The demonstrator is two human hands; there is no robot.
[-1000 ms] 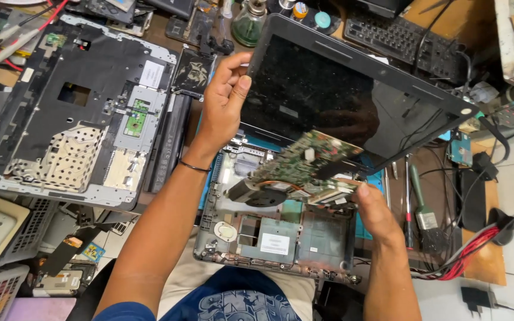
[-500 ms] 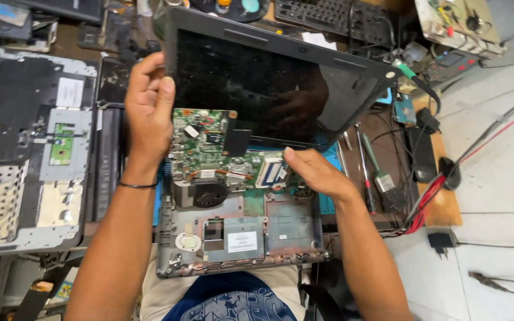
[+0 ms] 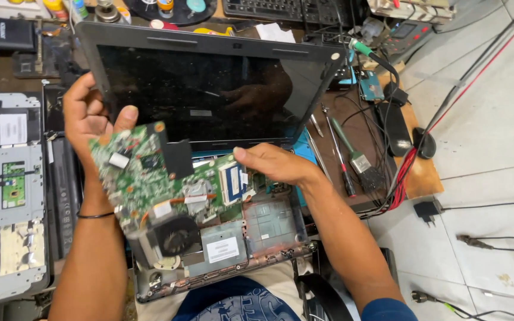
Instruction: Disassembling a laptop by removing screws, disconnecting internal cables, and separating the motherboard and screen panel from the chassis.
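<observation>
Green motherboard [image 3: 162, 184] now lifted higher and tilted toward the left, clear of the laptop base [image 3: 251, 238] (fan end lowest). Left hand [image 3: 90, 122] fingers pinch its upper-left edge; right hand [image 3: 275, 165] fingers grip its right end. White rectangular label [image 3: 222, 249] sits on the base; another white label [image 3: 13, 128] on the grey panel at left.

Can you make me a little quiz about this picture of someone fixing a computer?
1. What does the left hand hold?
2. True or false: the laptop screen is lit up.
3. Where is the round fan: A on the green circuit board, B on the floor tiles?

Key:
1. The green circuit board, which the right hand grips too.
2. False, it is dark.
3. A.
</observation>
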